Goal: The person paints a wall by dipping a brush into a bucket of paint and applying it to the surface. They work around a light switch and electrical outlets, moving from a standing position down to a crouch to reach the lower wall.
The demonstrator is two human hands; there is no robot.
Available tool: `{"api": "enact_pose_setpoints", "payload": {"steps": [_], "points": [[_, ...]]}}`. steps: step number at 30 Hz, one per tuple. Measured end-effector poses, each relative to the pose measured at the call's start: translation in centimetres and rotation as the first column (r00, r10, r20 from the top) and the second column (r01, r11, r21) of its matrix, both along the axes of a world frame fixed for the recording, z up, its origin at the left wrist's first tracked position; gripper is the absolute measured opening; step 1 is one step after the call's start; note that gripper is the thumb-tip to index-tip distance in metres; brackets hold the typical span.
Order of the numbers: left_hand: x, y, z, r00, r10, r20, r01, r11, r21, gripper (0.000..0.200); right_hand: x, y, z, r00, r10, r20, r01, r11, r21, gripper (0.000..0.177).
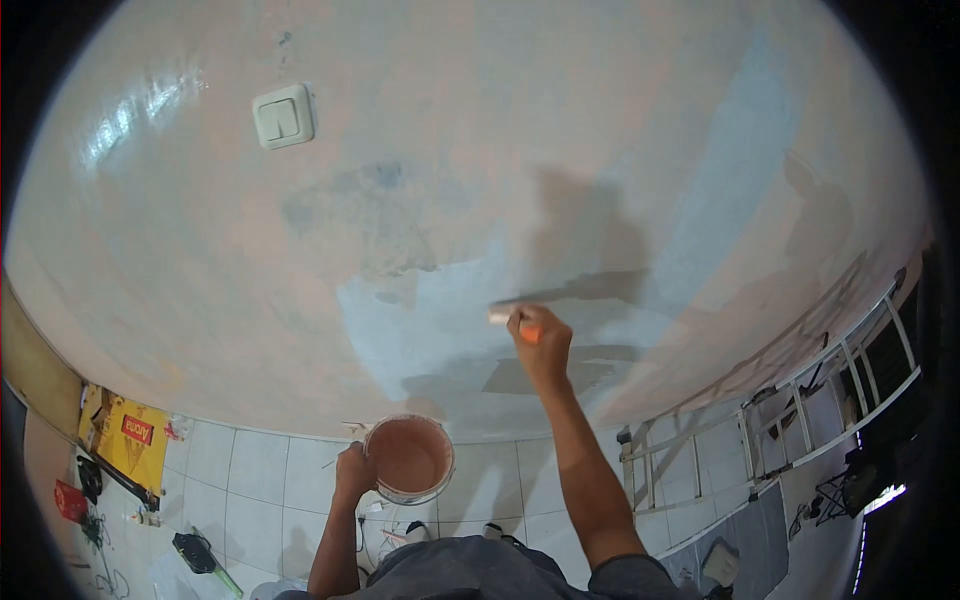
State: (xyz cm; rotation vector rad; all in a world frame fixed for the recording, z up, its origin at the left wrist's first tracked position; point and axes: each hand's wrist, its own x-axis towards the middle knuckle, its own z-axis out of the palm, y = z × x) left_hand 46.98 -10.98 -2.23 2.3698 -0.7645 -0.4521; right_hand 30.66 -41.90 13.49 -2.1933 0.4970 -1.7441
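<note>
My right hand is closed round the orange handle of a brush, whose pale head is against or very near the wall. Pale blue patches and darker, wet-looking marks show on the wall around it. Below and to the left, my left hand grips the rim of a white bucket holding pinkish-brown paint. The bucket is upright, close to the foot of the wall.
A white switch is on the wall at upper left. A metal ladder lies along the right side. On the tiled floor at left are a yellow sheet, a red object and a dark-headed tool.
</note>
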Motion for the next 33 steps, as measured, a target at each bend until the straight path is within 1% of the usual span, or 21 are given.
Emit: {"api": "enact_pose_setpoints", "payload": {"steps": [1,4,5,6,7,8,10,11,13,14,16,18,19,21,23,25,26,28,29,31,33], "points": [[0.1,0.0,-0.1,1.000,0.002,-0.029,-0.002,1.000,0.004,0.027,0.7,0.0,2.7,0.999,0.009,-0.033,-0.008,0.999,0.038,0.008],[-0.8,0.2,2.2,0.999,-0.008,0.037,0.008,1.000,-0.009,0.027,2.8,-1.1,12.9,0.962,-0.274,-0.002,0.261,0.916,-0.305,0.016],[-0.6,0.4,1.8,0.999,0.004,0.032,-0.003,1.000,-0.016,0.027,3.3,-0.8,16.9,0.970,-0.179,0.165,0.224,0.919,-0.325,0.018],[-0.2,0.8,1.1,0.999,0.001,0.041,0.000,1.000,-0.029,0.027,3.6,-0.8,20.7,0.963,-0.129,0.237,0.211,0.906,-0.367,0.020],[0.1,1.1,0.5,0.999,-0.004,0.049,0.006,0.999,-0.039,0.026,3.8,-1.1,24.1,0.924,-0.251,0.287,0.370,0.774,-0.514,0.015],[0.3,1.4,0.1,0.999,0.000,0.041,0.002,0.999,-0.038,0.026,4.5,-1.4,26.8,0.906,0.093,0.414,0.092,0.909,-0.406,0.011],[0.7,1.8,-0.5,0.997,0.027,-0.071,-0.033,0.996,-0.084,0.027,4.7,-0.1,31.2,0.881,0.008,0.473,0.245,0.847,-0.471,0.011],[0.9,2.0,-0.7,0.997,0.030,-0.077,-0.036,0.996,-0.081,0.027,5.2,1.0,32.2,0.884,0.010,0.468,0.240,0.849,-0.471,0.011],[1.0,2.1,-0.8,0.997,0.059,-0.059,-0.062,0.996,-0.067,0.028,6.7,3.1,33.0,0.818,0.270,0.509,-0.100,0.936,-0.336,0.031],[1.1,2.2,-0.5,0.996,0.060,-0.065,-0.064,0.996,-0.066,0.028,7.3,2.1,32.5,0.821,0.270,0.503,-0.103,0.937,-0.335,0.031],[1.2,2.5,0.3,1.000,0.021,-0.002,-0.021,0.999,-0.048,0.028,9.0,-1.7,29.3,0.879,0.151,0.453,0.176,0.779,-0.602,0.010],[1.8,2.7,-0.3,0.999,0.030,0.014,-0.029,0.998,-0.050,0.028,9.3,0.1,22.8,0.942,0.012,0.336,0.189,0.808,-0.558,0.009],[2.0,2.9,-0.6,0.999,0.035,0.035,-0.033,0.998,-0.052,0.027,10.0,-0.5,18.1,0.935,0.098,0.341,0.126,0.806,-0.578,0.011],[2.4,3.1,-0.7,0.999,0.037,-0.002,-0.037,0.998,-0.047,0.027,9.1,2.1,9.0,0.981,-0.026,0.191,0.103,0.908,-0.407,0.009],[3.2,3.3,-1.0,0.998,0.046,-0.031,-0.047,0.998,-0.047,0.027,7.9,4.1,-0.1,0.982,0.126,0.137,-0.086,0.959,-0.268,0.015],[4.0,3.8,-1.8,0.994,0.058,-0.093,-0.063,0.997,-0.052,0.026,6.2,7.2,-4.2,0.995,0.101,0.014,-0.100,0.994,-0.039,0.017],[4.3,3.7,-1.6,0.995,0.048,-0.086,-0.053,0.997,-0.058,0.026,6.0,7.6,-5.3,0.996,0.092,0.020,-0.091,0.995,-0.045,0.017],[4.8,4.0,-1.0,1.000,0.015,-0.004,-0.015,0.999,-0.030,0.026,5.7,7.9,-6.5,0.996,0.078,-0.041,-0.075,0.994,0.077,0.011],[5.1,3.8,-0.8,1.000,-0.003,0.009,0.004,0.999,-0.040,0.026,5.9,7.3,-5.6,0.998,0.060,-0.028,-0.058,0.996,0.066,0.011],[5.4,3.8,-0.8,0.999,-0.023,0.035,0.022,0.999,0.035,0.026,6.5,5.7,-2.2,0.998,0.026,0.051,-0.028,0.999,0.036,0.010],[5.9,3.6,-1.5,0.996,-0.050,0.068,0.048,0.998,0.037,0.028,6.8,3.8,3.6,0.994,0.017,0.112,-0.014,1.000,-0.026,0.010]]}}
